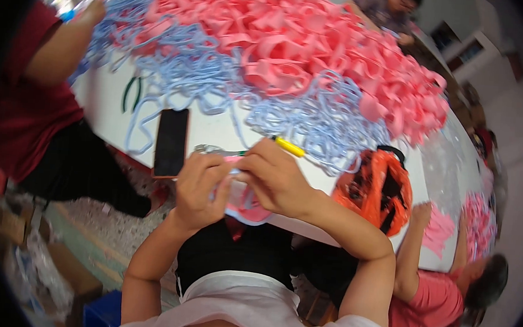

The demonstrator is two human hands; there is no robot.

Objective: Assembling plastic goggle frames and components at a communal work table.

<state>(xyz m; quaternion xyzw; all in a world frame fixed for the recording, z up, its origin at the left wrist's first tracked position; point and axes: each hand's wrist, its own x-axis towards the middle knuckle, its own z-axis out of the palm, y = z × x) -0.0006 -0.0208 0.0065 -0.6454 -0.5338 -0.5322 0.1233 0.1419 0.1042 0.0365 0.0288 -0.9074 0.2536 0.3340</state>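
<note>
Both my hands meet above the table's near edge on a pink fabric strip (249,207) with light blue cord along it. My left hand (200,190) pinches it from the left, thumb against bent fingers. My right hand (280,178) closes its fingertips on the same piece, close to the left thumb. The fingers hide part of the cord. Just beyond the right knuckles lies a yellow-handled tool (290,146). A shiny metal object (210,149), its kind unclear, lies past the left fingers. A dark-screened phone (171,143) rests left of them.
A large heap of pink fabric strips (284,36) covers the table's far side, with tangled light blue cords (190,59) before it. Green-handled pliers or snips (132,95) lie left. An orange plastic bag (363,193) stands right. Co-workers sit or stand left, right and far.
</note>
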